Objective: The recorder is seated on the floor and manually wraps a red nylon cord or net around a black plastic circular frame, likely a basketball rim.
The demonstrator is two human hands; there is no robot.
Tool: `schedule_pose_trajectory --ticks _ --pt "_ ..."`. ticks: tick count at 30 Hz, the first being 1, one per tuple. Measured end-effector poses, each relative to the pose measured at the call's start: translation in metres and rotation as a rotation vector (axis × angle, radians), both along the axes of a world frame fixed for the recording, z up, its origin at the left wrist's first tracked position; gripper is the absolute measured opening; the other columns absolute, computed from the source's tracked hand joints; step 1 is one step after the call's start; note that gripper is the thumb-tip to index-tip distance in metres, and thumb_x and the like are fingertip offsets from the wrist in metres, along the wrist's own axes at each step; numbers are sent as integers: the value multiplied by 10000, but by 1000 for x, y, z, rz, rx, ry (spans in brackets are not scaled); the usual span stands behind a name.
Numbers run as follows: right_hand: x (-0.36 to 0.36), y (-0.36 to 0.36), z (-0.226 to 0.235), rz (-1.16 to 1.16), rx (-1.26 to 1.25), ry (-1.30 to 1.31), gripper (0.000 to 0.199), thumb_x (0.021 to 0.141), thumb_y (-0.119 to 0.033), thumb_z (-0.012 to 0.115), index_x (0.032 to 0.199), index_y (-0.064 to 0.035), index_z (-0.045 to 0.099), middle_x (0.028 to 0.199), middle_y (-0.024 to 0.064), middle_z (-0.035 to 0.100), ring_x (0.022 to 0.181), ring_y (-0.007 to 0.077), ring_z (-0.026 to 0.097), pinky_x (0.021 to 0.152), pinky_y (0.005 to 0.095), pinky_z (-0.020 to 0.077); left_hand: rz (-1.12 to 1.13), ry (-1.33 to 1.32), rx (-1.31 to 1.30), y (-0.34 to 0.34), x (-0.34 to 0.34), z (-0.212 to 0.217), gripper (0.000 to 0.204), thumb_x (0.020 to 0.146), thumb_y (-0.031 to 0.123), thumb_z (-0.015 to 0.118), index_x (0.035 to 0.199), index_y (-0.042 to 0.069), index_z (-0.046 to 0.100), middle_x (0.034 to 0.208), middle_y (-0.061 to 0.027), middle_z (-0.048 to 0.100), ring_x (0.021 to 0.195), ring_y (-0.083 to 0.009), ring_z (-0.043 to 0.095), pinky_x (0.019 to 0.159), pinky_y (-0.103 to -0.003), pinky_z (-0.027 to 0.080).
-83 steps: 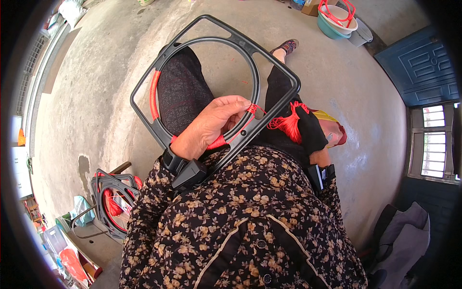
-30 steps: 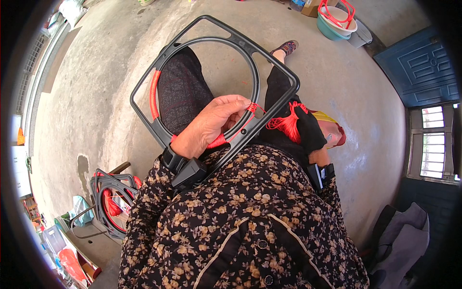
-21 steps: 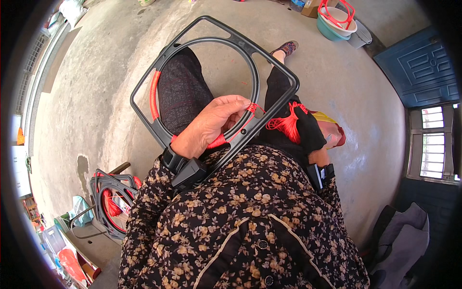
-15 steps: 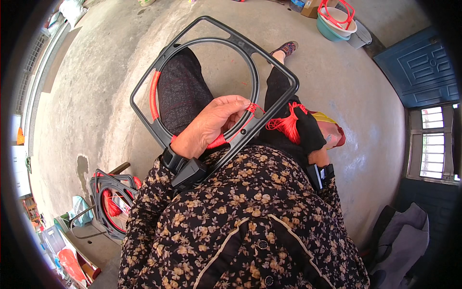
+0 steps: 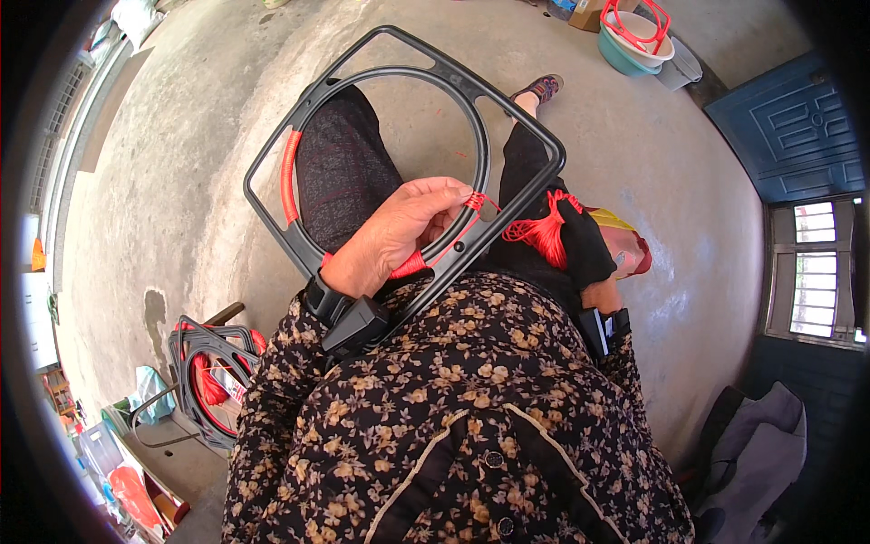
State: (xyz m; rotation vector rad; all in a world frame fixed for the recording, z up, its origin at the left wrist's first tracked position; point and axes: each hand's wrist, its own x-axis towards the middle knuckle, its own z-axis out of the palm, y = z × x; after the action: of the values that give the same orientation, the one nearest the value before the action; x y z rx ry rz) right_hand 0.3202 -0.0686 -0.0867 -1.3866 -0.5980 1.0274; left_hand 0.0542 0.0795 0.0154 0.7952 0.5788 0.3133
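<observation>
A black frame (image 5: 451, 77), square outside with a round ring inside, lies tilted across my lap. My left hand (image 5: 399, 222) is closed in a pinch on the ring's right side, where red cord loops around it. Red cord (image 5: 288, 177) is wound tightly on the ring's left side, and more winding shows below my left hand. My right hand (image 5: 584, 247), in a black glove, is closed around a gathered bundle of red cord (image 5: 542, 234) beside the frame. A strand runs from the ring toward that bundle. The right fingertips are partly hidden by glove and cord.
Similar black frames (image 5: 213, 358) with red cord are stacked at the lower left. A red and yellow bag (image 5: 625, 249) sits beyond my right hand. Basins (image 5: 625, 56) and a grey bucket (image 5: 680, 68) stand far right, near a blue door (image 5: 784, 127). Grey cloth (image 5: 757, 453) lies lower right.
The frame has shifted very slightly upward in view. My right hand has edged slightly right with its cord bundle; the left keeps its pinch.
</observation>
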Motion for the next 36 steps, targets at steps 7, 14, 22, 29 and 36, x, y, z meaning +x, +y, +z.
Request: schedule_pose_trajectory --ticks 7,14,22,29,36 --pt "13 -8 -16 117 7 -377 301 927 -101 451 1195 -13 554 1181 176 577 1110 273 536 943 346 421 10 0 6 0 0 2 171 925 215 577 862 69 640 663 59 557 544 -9 499 497 -152 403" --pt "9 -14 -2 220 106 -1011 304 932 -118 457 1200 -6 549 1186 169 581 1089 260 550 937 334 424 -13 -41 -17 1 0 1 159 916 214 591 887 64 633 677 56 550 581 -16 541 549 -168 471" --pt "15 -11 -14 120 -92 -428 301 936 -118 454 1200 -7 548 1166 167 591 1075 261 556 928 335 430 22 -40 -54 -1 1 4 169 923 192 577 863 45 631 666 31 578 571 -35 556 528 -167 456" --pt "13 -12 -9 204 -23 -846 298 934 -87 442 1206 -28 548 1130 178 604 1050 277 568 894 350 448 5 -41 -32 1 0 1 158 921 192 581 864 52 627 670 39 571 579 -32 562 548 -168 480" --pt "8 -15 7 223 41 -1201 351 878 -4 457 1219 -34 534 1092 205 608 1011 338 575 865 390 460 2 -37 -37 0 1 3 155 913 213 597 862 69 620 671 60 521 574 -24 524 551 -174 473"
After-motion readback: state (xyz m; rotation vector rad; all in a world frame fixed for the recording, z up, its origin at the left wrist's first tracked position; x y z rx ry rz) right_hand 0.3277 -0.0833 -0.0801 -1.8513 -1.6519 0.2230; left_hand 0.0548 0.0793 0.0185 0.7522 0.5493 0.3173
